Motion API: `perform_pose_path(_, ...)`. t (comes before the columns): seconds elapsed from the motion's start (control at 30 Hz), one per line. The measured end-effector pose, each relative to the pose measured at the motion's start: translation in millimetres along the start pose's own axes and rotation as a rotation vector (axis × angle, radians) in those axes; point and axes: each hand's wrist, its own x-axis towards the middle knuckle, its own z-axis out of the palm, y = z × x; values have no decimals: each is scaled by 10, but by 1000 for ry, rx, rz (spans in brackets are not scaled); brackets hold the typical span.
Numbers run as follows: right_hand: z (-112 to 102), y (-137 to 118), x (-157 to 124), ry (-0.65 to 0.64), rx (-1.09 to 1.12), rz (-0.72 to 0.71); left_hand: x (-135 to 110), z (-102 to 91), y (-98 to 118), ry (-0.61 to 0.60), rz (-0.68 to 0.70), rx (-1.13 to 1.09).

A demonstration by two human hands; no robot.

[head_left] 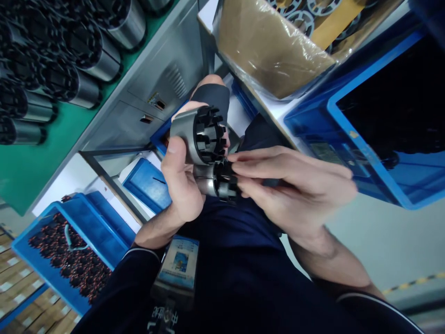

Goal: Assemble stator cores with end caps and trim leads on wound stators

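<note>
My left hand (181,181) is wrapped round two stator cores, steel cylinders with black slotted plastic ends. The upper stator core (186,130) has its toothed black end facing right. Just below it and touching it is the lower stator core (206,181), also pointing right. My right hand (285,185) comes in from the right, thumb and fingers closed together at the black toothed end of the lower core. Its fingertips partly hide that end. Behind the upper core a dark grey band (212,96) lies against skin; I cannot tell what it is.
Many stator cores (83,88) stand on a green-topped bench (66,134) at upper left. A plastic-lined carton (264,46) holds ring-shaped parts. A blue crate (368,148) is at right. At lower left, a blue bin (38,250) holds black-and-copper parts. A grey metal cabinet (128,102) stands beyond my hands.
</note>
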Motion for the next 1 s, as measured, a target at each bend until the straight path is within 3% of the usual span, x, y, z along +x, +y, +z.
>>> perform_pose_path(0.13,116,13,-23,18,27,-47,18,13,47,65,6,-11)
perform_pose_path(0.4,-11,58,-126,-187,95,16,4,-82,29,70,-48,-70)
perform_pose_path(0.53,3,24,-120,-167,108,-13,-38,-111,-4,122,-44,-5)
perform_pose_path(0.67,37,-41,-148,-121,128,93,-65,-151,-28,148,-76,73)
perform_pose_path(0.8,26,-62,-169,-68,34,42,-91,-170,-52,132,-71,56)
perform_pose_path(1.0,-28,-27,-187,-128,2,10,-119,-155,-88,123,-42,49)
